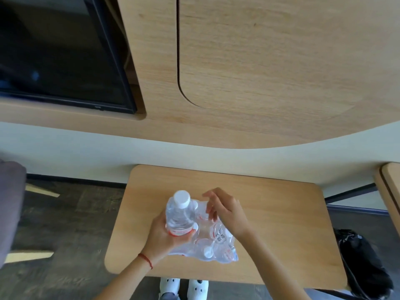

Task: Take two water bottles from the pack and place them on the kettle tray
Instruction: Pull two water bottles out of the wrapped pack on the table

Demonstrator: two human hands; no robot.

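Observation:
A clear water bottle (179, 213) with a white cap and a red label band is held upright above the pack by my left hand (166, 237), which grips its lower part. The plastic-wrapped pack (216, 243) of bottles lies on the wooden table (281, 224), its film torn and crumpled. My right hand (225, 210) hovers over the pack's far side with fingers spread and pointing down, holding nothing. No kettle tray is in view.
A dark TV screen (60, 53) hangs at upper left on a wood-panelled wall (259, 61). A black bag (363, 263) stands on the floor right of the table. A grey object (10, 208) is at the left edge.

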